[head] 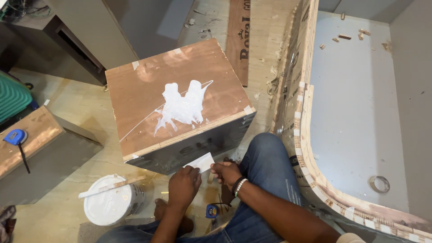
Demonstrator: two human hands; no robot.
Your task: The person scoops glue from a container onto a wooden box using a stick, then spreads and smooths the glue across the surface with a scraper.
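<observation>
Card [201, 162], a small white piece, sits between my hands just below the centre of view, against the near edge of the box [148, 94]. My left hand [184, 185] pinches its lower left corner with fingers curled; my right hand [226, 173] grips its right end, closed around it, beaded bracelet on the wrist. My right knee in jeans rises at 4 o'clock from the hands. A small blue-and-yellow tape measure [212, 210] lies on the floor just below the hands, at 6 o'clock.

The box stands at 12 o'clock, its brown plywood top smeared with a white glue patch [182, 108] in the middle. At 8 o'clock is a tin of white glue [112, 201] with a stick [110, 186] resting across its rim. Farther out at 9 o'clock a second tape measure [15, 136], blue, rests on a low plywood block [27, 139]. At 3 o'clock runs a curved plywood panel [306, 148] with a grey inner face, a metal ring [379, 183] lying on it.
</observation>
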